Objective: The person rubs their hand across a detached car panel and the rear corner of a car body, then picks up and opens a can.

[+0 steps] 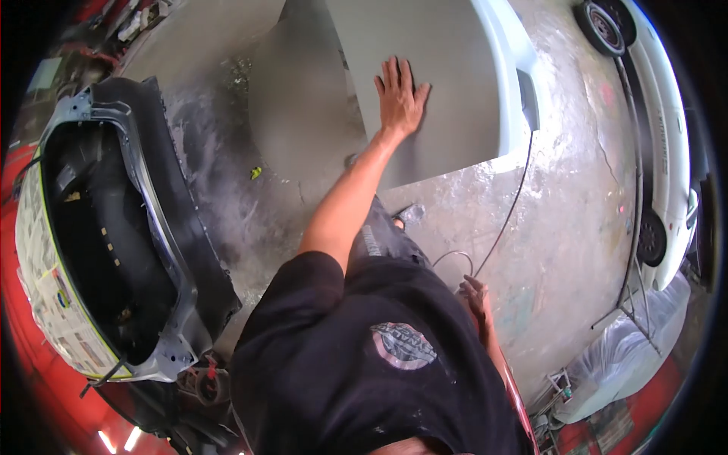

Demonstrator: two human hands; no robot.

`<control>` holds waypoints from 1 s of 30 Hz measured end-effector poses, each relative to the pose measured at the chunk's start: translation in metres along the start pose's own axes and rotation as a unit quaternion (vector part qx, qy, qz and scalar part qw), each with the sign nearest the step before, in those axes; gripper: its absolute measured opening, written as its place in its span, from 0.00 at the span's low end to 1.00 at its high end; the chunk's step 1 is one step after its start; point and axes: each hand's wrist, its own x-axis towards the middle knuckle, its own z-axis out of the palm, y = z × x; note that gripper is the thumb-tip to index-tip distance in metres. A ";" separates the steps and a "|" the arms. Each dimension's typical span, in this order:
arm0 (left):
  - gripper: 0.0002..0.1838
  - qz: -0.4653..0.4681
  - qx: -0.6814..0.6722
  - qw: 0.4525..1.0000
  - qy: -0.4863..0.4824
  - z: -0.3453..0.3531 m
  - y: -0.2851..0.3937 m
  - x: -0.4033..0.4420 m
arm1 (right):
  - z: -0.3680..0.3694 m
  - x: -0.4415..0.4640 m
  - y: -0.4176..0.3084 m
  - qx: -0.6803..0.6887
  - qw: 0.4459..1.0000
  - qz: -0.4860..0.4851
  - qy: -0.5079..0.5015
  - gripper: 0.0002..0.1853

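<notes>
My left hand (400, 98) lies flat, palm down with fingers spread, on a broad matte grey car panel (447, 45). A pale, glossy edge (504, 83) borders the panel on the right, with a dark inset (528, 98) at its corner. Down by my right side, my right hand (476, 296) has its fingers curled around a thin dark hose (504, 227). The hose runs up toward the panel's right corner, and a small loop bends away beside the hand. What else the right fingers may hold is hidden.
On the left stands a car body section (174, 250) with newspaper masking (53, 288). A white car (671, 167) and a wheel (603, 30) are at right, near a plastic-covered object (629, 371). A yellow-green scrap (255, 173) lies on the concrete floor (561, 265).
</notes>
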 end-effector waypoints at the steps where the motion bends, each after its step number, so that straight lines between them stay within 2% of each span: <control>1: 0.39 0.003 -0.004 1.000 0.007 0.004 -0.005 0.016 | 0.003 -0.002 0.002 0.009 1.000 0.010 0.000 0.22; 3: 0.39 0.010 -0.012 1.000 0.023 0.009 -0.008 0.043 | 0.007 -0.006 0.004 0.010 1.000 0.022 -0.006 0.21; 7: 0.39 0.150 -0.032 0.988 0.001 0.002 0.033 0.078 | 0.016 -0.013 0.008 0.030 0.997 0.067 -0.008 0.22; 11: 0.41 0.250 -0.060 0.966 -0.001 -0.003 0.061 0.075 | 0.019 -0.007 0.019 0.012 0.998 0.060 -0.007 0.21; 14: 0.42 0.242 -0.057 0.968 -0.032 -0.003 0.045 0.069 | 0.020 -0.001 0.009 -0.004 1.000 0.027 -0.009 0.21; 21: 0.39 0.108 -0.009 0.991 -0.075 -0.013 -0.011 0.026 | 0.017 0.013 -0.041 -0.013 1.000 0.007 -0.011 0.22; 30: 0.38 0.037 -0.013 0.997 -0.059 -0.023 -0.059 -0.025 | 0.010 0.021 -0.037 -0.038 0.999 0.002 -0.023 0.23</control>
